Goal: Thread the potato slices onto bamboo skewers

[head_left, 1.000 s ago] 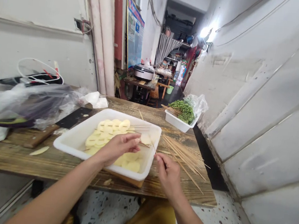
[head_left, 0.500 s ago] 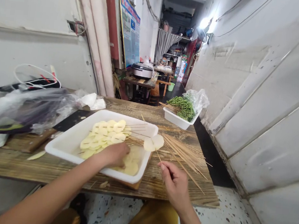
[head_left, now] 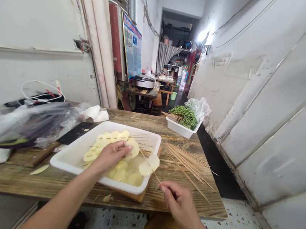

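Note:
My left hand (head_left: pixel 111 156) rests over the white plastic tray (head_left: pixel 108 126), its fingers on pale potato slices (head_left: pixel 125 166); I cannot tell whether it grips one. Several slices in the tray lie threaded on thin skewers. My right hand (head_left: pixel 178 206) pinches a bamboo skewer (head_left: pixel 154 171) near its end. Two potato slices (head_left: pixel 149 165) sit on that skewer, just inside the tray's right rim. A loose bundle of bamboo skewers (head_left: pixel 187 167) lies on the wooden table (head_left: pixel 52 186), right of the tray.
A small white tray of green peppercorn sprigs (head_left: pixel 185 119) stands at the table's far right. To the left lie a dark cleaver (head_left: pixel 76 132) and a plastic bag (head_left: pixel 26 123). A wall runs along the right side. A rice cooker (head_left: pixel 144 81) stands down the corridor.
The view has tilted up, so the table sits lower. The skewer's slices have shifted from above the tray's right rim to inside it. My left hand has moved slightly left.

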Motion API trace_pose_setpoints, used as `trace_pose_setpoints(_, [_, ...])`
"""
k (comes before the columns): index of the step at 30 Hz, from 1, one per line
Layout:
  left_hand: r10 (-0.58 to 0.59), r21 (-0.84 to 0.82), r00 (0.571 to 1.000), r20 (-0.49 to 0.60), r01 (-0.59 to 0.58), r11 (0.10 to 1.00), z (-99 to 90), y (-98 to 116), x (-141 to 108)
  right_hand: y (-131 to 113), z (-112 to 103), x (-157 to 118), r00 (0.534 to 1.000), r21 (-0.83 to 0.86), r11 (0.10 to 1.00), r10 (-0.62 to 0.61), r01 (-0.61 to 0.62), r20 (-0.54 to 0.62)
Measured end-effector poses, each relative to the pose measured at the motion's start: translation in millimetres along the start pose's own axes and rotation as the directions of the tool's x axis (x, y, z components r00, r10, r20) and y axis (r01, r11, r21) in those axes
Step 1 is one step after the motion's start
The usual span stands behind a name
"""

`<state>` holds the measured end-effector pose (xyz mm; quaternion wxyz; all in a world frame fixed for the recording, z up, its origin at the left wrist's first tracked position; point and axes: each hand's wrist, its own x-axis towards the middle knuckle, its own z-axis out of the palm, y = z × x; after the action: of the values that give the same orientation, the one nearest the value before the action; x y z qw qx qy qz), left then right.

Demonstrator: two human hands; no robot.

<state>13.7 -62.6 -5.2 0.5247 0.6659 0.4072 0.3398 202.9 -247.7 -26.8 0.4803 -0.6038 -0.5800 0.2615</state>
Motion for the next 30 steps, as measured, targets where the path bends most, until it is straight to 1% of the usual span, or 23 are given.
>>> trace_pose_setpoints(2, [-0.038, -0.185, 0.999, 0.019, 0.041, 0.982, 4.3, -1, -2, -3, -1, -1, 1.000, -0.035, 0.999, -0.019, 0.019, 0.023])
trace_pose_setpoints(4, [-0.052, -0.284, 0.998, 0.040, 0.062, 0.957, 7.1, -1, -4, -3, -2, -1, 0.999, -0.067, 0.997, -0.025, 0.027, 0.027])
trace_pose_setpoints(8, [-0.047, -0.361, 0.999, -0.016, 0.038, 0.932, 8.2, 0, -5, 0, -3, -1, 1.000, -0.110, 0.994, 0.003, 0.000, 0.030])
trace_pose_setpoints(11, [-0.057, -0.426, 0.998, -0.019, 0.044, 0.904, 7.9, 2, -5, 3, -2, 0, 0.999, -0.121, 0.993, 0.004, 0.001, 0.035])
trace_pose_setpoints(13, [-0.045, -0.421, 0.998, -0.046, 0.022, 0.907, 7.2, 2, -5, 3, -2, -1, 0.999, -0.127, 0.992, -0.003, 0.008, 0.034])
trace_pose_setpoints(17, [-0.039, -0.369, 0.990, -0.134, -0.013, 0.929, 4.7, 0, -3, 1, -3, -2, 1.000, -0.147, 0.989, -0.018, 0.021, 0.020])
trace_pose_setpoints(22, [-0.066, -0.396, 0.982, -0.174, -0.009, 0.918, 3.5, -3, -1, -3, -2, -2, 0.999, -0.145, 0.989, -0.034, 0.038, 0.029])
trace_pose_setpoints(26, [-0.041, -0.336, 0.973, -0.228, -0.039, 0.941, 2.6, -6, -1, -3, -1, -3, 0.999, -0.156, 0.987, -0.026, 0.032, 0.043])
trace_pose_setpoints(30, [-0.016, -0.287, 0.971, -0.239, -0.055, 0.956, 1.0, -10, -1, -3, -1, -4, 0.998, -0.175, 0.983, -0.040, 0.048, 0.048])
